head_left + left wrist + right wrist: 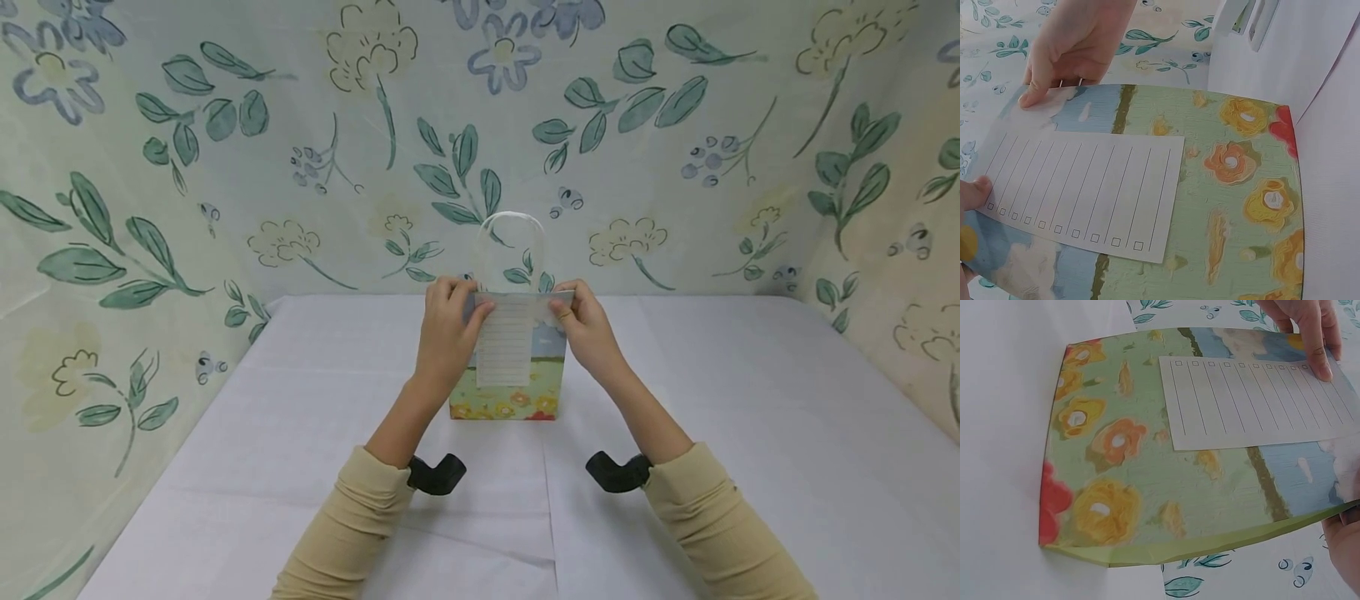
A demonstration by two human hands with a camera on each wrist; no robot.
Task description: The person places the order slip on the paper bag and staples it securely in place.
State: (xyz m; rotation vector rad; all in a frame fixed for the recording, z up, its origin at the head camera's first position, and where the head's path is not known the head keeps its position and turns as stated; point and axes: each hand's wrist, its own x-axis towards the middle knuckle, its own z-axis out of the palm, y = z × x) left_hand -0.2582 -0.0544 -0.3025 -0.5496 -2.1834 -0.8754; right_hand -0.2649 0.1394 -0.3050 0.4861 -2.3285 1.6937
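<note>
A paper gift bag (546,392) painted with flowers, grass and sky stands upright on the white-covered table, its white handle (513,215) arching above the top edge. Against its front lies a white lined checklist sheet (504,346) with a row of small boxes. My left hand (446,329) grips the bag's upper left edge, with the thumb pressing the sheet's top corner. At the upper right edge, my right hand (588,329) pinches the bag between thumb and fingers. In the left wrist view, the right thumb (1036,90) lies on the bag's front, beside the sheet.
A white cloth (337,350) covers the table, with creases near the front. Floral fabric (465,125) hangs behind and at both sides. A black wrist mount (438,475) is on the left wrist, and another black mount (618,472) on the right.
</note>
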